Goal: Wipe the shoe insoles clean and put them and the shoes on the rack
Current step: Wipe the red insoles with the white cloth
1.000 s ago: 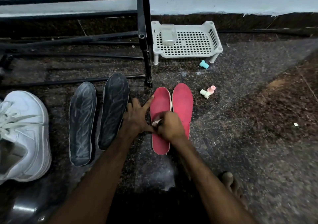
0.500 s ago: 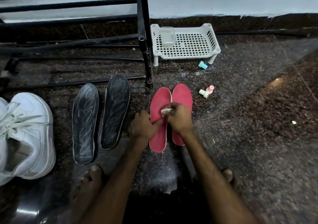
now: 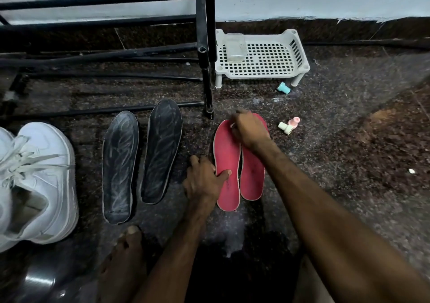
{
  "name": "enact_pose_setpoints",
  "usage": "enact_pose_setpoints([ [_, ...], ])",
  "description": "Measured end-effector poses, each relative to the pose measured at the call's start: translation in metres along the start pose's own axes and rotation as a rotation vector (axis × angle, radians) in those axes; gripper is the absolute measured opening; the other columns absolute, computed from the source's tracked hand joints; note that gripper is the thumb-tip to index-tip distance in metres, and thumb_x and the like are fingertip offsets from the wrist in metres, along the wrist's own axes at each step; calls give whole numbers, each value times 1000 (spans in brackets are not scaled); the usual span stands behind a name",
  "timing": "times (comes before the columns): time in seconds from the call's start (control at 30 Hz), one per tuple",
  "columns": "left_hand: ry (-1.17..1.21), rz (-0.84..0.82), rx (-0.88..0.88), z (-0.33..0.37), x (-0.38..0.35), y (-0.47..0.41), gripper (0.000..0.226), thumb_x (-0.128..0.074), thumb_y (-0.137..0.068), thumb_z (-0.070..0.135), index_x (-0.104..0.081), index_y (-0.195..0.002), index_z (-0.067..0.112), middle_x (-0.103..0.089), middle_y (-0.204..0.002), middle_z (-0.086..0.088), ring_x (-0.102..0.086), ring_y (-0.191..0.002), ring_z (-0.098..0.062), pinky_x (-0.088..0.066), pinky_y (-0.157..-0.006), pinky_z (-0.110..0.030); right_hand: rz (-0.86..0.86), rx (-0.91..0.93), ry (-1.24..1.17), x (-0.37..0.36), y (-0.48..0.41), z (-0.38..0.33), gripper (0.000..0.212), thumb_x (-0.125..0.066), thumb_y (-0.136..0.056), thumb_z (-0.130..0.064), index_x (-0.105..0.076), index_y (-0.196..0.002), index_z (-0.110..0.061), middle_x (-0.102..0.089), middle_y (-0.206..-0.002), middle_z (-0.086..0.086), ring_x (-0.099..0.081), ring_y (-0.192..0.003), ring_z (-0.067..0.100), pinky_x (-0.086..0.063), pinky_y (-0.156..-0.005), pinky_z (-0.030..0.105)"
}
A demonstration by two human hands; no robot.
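Observation:
Two red insoles lie side by side on the dark stone floor, the left red insole (image 3: 226, 153) and the right red insole (image 3: 252, 177). My left hand (image 3: 204, 179) presses its thumb on the left one's middle. My right hand (image 3: 250, 129) is closed on a small white wipe (image 3: 232, 125) at the toe end of the red pair. Two black insoles (image 3: 119, 165) (image 3: 162, 149) lie to the left. A white sneaker (image 3: 35, 179) stands at the far left. The black metal shoe rack (image 3: 204, 46) rises behind.
A white perforated plastic stand (image 3: 263, 57) with a clear box (image 3: 235, 47) sits by the wall. Small plastic pieces, one teal (image 3: 283, 88) and one pink and cream (image 3: 289, 125), lie on the floor right of the red insoles. My bare foot (image 3: 125, 263) is at the bottom.
My right hand has slid with the wipe from the middle of the red insoles up to their toe end. My left hand shifted down to the left insole's middle.

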State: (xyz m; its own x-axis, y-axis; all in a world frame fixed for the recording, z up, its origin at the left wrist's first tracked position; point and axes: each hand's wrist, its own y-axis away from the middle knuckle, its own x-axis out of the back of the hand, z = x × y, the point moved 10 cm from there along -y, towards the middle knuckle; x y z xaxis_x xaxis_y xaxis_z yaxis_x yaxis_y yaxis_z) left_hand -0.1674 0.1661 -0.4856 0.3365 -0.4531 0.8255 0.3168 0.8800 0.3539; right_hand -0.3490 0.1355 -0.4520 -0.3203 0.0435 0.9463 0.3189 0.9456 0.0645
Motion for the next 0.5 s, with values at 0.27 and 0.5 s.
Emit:
enact_pose_setpoints([
  [0.27, 57, 13, 3, 2, 1, 0, 50, -77, -73, 53, -54, -100, 18, -49, -115, -6, -60, -101, -31, -46, -78, -39, -62, 63, -282, -1, 40, -14, 10, -66, -78, -2, -71, -81, -10, -69, -83, 7, -60, -72, 16, -41, -67, 21],
  [0.5, 31, -3, 23, 4, 3, 0, 48, -77, -74, 53, -56, -100, 18, -49, -117, -7, -60, -103, -31, -46, -77, -39, -52, 26, -103, -16, 8, -6, 17, -59, -82, -7, -68, -96, -7, -65, -103, 13, -64, -93, 32, -52, -83, 38],
])
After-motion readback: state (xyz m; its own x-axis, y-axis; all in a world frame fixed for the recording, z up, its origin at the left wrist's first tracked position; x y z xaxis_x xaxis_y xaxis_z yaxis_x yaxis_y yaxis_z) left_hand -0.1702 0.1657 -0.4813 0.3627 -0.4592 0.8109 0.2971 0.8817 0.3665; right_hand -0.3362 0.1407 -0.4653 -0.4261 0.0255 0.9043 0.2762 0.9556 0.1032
